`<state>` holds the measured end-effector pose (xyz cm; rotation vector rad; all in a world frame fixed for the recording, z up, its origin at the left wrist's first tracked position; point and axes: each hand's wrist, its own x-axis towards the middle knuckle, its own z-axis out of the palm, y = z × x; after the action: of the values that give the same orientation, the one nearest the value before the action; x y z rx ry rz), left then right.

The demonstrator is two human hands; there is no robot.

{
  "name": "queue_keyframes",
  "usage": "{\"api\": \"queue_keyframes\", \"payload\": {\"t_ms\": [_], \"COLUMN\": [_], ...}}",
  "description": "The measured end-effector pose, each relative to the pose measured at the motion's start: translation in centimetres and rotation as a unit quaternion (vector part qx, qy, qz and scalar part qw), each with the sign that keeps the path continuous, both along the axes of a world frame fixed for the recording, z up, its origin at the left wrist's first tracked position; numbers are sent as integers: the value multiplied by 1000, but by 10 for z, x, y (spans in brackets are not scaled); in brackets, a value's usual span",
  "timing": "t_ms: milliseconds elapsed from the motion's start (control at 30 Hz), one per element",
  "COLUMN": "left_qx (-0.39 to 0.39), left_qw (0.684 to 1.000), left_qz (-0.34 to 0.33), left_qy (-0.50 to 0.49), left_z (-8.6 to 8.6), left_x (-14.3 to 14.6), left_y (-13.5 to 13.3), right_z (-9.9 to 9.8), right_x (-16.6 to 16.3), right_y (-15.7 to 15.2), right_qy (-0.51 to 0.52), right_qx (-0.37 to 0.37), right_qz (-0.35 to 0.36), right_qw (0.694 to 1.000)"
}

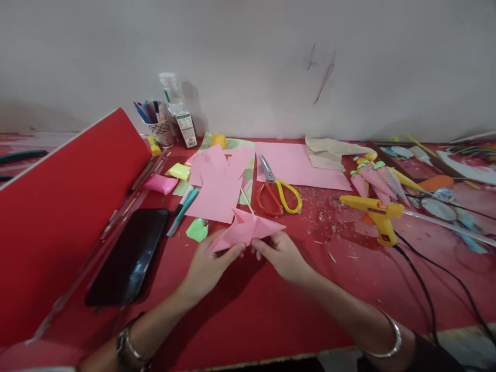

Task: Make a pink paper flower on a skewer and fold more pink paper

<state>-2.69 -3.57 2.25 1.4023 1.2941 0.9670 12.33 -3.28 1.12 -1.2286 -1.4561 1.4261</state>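
A folded piece of pink paper (248,230), with several pointed flaps, is held between both hands above the red table. My left hand (211,263) grips its left lower edge, thumb on the near side. On the right, my right hand (281,256) pinches the lower edge close to the middle. The fingers behind the paper are partly hidden. Just beyond the paper lie pink paper sheets (217,196) and scissors (275,186) with one red and one yellow handle, blades parted slightly. A light green crumpled piece (197,230) rests near my left hand.
A black phone (129,256) and a slanting red board (65,217) are at left. Behind stand a pen cup (159,132) and a bottle (180,116). At right are a yellow glue gun (374,212) with a black cord, pink cones (374,181) and paper scraps.
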Motion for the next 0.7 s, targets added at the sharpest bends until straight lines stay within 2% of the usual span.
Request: {"api": "queue_keyframes", "payload": {"t_ms": [133,267,500,600,700], "left_qx": [33,26,54,37,27], "left_qw": [999,999,998,998,999], "left_qz": [-22,-30,-20,-30,-18], "left_qy": [-8,-21,-12,-37,-32], "left_z": [-4,-5,-9,-9,-6], "left_x": [1,3,-1,0,1], "left_y": [0,0,-2,-3,-3], "right_z": [0,-1,-3,-4,-4], "right_x": [1,-1,-2,-1,-1], "right_y": [-1,-1,-4,-6,-8], "right_qy": [-3,-1,48,24,-16], "right_qx": [20,23,43,26,67], "right_qz": [2,7,40,51,43], "right_qw": [1000,1000,997,998,997]}}
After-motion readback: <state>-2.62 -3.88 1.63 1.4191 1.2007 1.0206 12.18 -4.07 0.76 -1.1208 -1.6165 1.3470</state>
